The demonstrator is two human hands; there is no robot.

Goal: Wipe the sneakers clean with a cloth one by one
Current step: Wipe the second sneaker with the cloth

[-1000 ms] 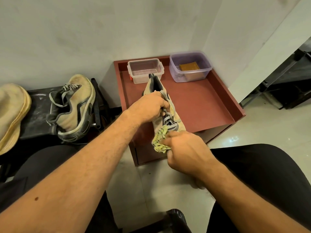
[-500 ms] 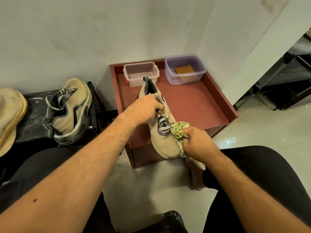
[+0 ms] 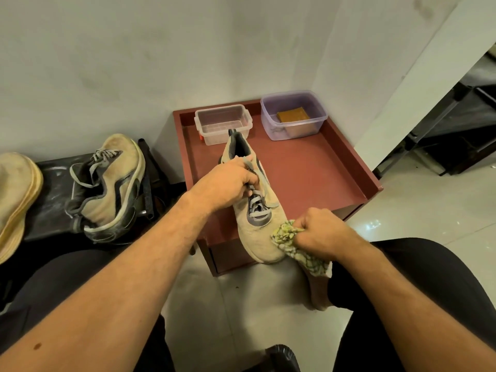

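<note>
A beige sneaker with grey laces is held over the front of the red-brown table, toe pointing towards me. My left hand grips it at the laces and collar. My right hand clutches a crumpled yellow-green cloth and presses it against the right side of the toe. The second beige sneaker lies on its side on a dark stand to the left.
A clear plastic box and a purple-tinted box holding a brown block stand at the back of the table. A pale hat lies far left. Walls close behind; a dark metal frame at right. My knees flank the tiled floor.
My right hand with the cloth has slid from the laces down the right side to the toe. The sneaker has turned so its upper faces up more.
</note>
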